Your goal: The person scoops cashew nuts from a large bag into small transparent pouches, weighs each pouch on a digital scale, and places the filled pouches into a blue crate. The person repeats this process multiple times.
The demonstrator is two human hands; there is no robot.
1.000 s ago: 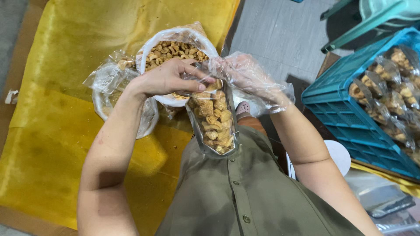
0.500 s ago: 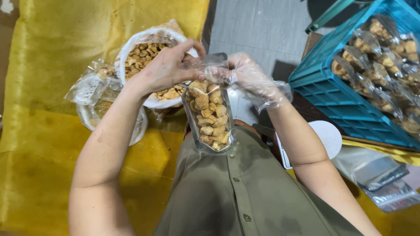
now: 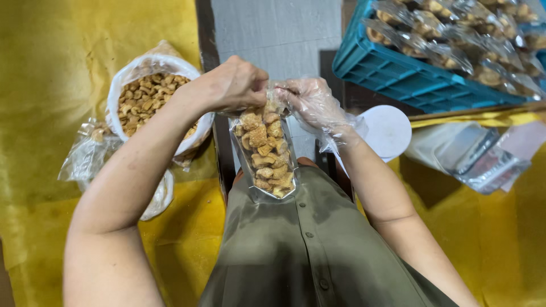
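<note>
Clear pouch (image 3: pixel 267 153) of brown fried snack pieces held upright at centre, just above lap, approx. full, bottom edge hanging free over olive shirt (image 3: pixel 307 244). Top edge of pouch pinched from both sides. Left hand (image 3: pixel 230 85), bare, grip clenched on upper left corner of pouch. Right hand (image 3: pixel 310 102), in thin see-through plastic glove, grip closed on upper right corner; fingertips of both hands nearly touching over the opening.

Behind left hand: white bowl (image 3: pixel 153 65) lined w/ plastic, heaped w/ same brown pieces, sitting on yellow cloth (image 3: pixel 68 45) over worktop. Crumpled clear bags (image 3: pixel 88 156) just left of and below bowl, a few pieces inside.

Right of right forearm: round white lid (image 3: pixel 387 131), partly hidden by gloved wrist. Further right: stack of empty silver-and-clear pouches (image 3: pixel 472 156) lying flat on yellow cloth. Upper right: blue plastic crate (image 3: pixel 409 77), holding many filled clear pouches of same snack, well apart from hands. Grey floor strip (image 3: pixel 278 34) visible between the two yellow-covered areas, beyond the hands.
</note>
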